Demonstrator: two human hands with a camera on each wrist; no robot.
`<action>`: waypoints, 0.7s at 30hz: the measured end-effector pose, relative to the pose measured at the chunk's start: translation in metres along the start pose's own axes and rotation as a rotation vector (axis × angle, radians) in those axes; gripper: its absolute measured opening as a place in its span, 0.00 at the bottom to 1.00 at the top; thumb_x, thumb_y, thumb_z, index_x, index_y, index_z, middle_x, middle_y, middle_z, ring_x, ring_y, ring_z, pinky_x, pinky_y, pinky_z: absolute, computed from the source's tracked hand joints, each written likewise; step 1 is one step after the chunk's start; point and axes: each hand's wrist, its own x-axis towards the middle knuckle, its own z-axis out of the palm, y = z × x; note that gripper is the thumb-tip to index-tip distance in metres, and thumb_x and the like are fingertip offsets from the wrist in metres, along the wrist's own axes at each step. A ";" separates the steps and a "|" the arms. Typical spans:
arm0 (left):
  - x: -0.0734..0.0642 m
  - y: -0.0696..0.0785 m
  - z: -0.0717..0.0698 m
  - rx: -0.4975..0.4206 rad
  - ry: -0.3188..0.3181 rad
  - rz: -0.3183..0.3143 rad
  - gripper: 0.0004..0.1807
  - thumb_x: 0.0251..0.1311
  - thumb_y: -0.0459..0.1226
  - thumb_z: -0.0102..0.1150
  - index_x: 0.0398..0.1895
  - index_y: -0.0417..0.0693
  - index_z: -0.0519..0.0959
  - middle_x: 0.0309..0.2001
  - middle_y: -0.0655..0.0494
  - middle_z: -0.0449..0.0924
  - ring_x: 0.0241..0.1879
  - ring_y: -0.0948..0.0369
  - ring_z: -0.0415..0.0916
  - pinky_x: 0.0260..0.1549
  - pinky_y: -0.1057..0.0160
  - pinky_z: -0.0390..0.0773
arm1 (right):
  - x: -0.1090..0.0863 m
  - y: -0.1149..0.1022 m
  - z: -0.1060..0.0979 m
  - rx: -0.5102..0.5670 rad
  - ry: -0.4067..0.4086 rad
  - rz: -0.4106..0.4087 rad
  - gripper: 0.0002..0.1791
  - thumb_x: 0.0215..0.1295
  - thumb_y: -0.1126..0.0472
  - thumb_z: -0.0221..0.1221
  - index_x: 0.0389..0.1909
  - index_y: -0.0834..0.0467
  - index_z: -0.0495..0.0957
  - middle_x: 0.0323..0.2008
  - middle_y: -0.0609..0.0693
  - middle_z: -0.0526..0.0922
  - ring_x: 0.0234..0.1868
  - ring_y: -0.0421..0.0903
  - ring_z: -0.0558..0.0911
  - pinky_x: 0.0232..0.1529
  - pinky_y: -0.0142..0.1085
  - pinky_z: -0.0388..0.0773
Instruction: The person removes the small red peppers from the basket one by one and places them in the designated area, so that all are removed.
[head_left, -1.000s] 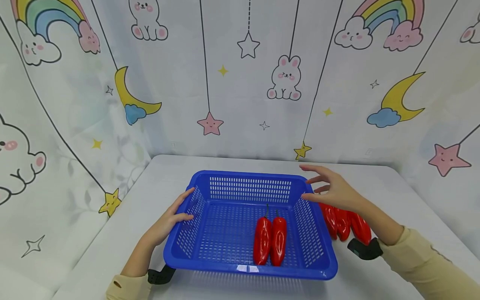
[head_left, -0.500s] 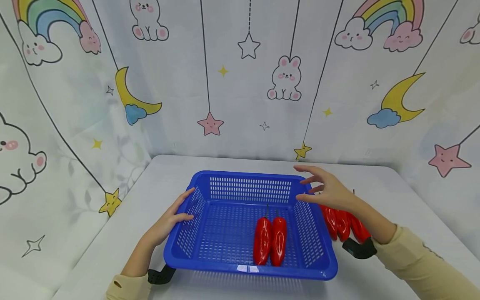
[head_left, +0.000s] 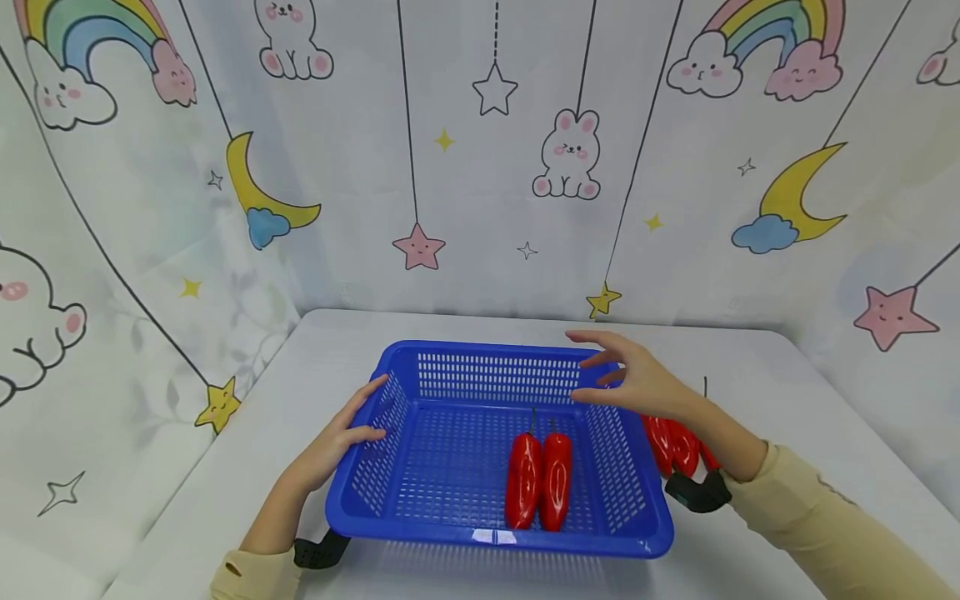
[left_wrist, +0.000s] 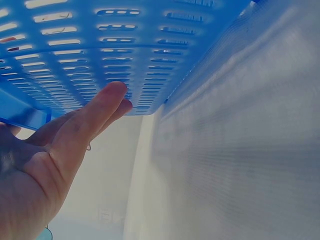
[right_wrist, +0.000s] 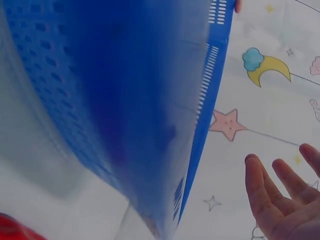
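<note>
A blue plastic basket (head_left: 487, 354) with slotted walls stands mid-table. Two glossy red chili peppers (head_left: 524, 483) lie side by side on its floor, right of centre, stems pointing away. My left hand (head_left: 332, 446) holds the basket's left rim, thumb over the edge. The left wrist view shows fingers of that hand (left_wrist: 70, 135) against the outer slotted wall. Above the right rim hovers my right hand (head_left: 633, 379), fingers spread and bent slightly, with nothing between them. Beyond the basket's right side more red peppers (head_left: 671, 442) lie on the table, partly hidden by the right forearm.
The white table (head_left: 330, 350) reaches back to a hanging cloth (head_left: 480, 208) printed with stars, moons and animals. Dark wrist bands (head_left: 697, 492) sit below both wrists. In the right wrist view the basket's wall (right_wrist: 125, 100) fills much of the picture.
My right hand has moved left, from beside the right rim to over it, its forearm covering more of the outer peppers. The left hand, basket and inside peppers stay put.
</note>
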 end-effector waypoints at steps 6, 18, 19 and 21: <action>0.000 -0.001 0.000 0.005 -0.001 0.002 0.38 0.58 0.36 0.48 0.70 0.65 0.48 0.71 0.46 0.39 0.64 0.40 0.50 0.50 0.44 0.66 | 0.004 -0.007 0.002 -0.002 -0.020 -0.005 0.41 0.50 0.54 0.66 0.65 0.51 0.60 0.61 0.55 0.65 0.51 0.57 0.75 0.39 0.44 0.77; -0.001 0.000 -0.001 0.012 -0.011 0.017 0.38 0.58 0.37 0.48 0.71 0.62 0.48 0.71 0.44 0.39 0.63 0.38 0.50 0.49 0.44 0.67 | 0.011 -0.018 0.006 -0.001 -0.043 -0.046 0.41 0.49 0.53 0.67 0.65 0.51 0.61 0.62 0.56 0.64 0.51 0.56 0.76 0.40 0.46 0.77; -0.001 0.000 -0.001 0.011 -0.012 0.018 0.38 0.58 0.36 0.48 0.71 0.61 0.48 0.70 0.43 0.39 0.63 0.38 0.50 0.50 0.43 0.66 | 0.011 -0.019 0.007 0.001 -0.048 -0.054 0.40 0.49 0.53 0.67 0.65 0.51 0.61 0.62 0.56 0.64 0.51 0.57 0.76 0.40 0.45 0.77; 0.000 0.000 0.000 0.004 -0.013 0.016 0.38 0.58 0.36 0.48 0.71 0.61 0.47 0.70 0.43 0.40 0.63 0.38 0.50 0.50 0.43 0.66 | 0.013 -0.020 0.009 0.003 -0.058 -0.057 0.41 0.49 0.53 0.67 0.65 0.52 0.61 0.62 0.56 0.64 0.51 0.57 0.76 0.40 0.44 0.77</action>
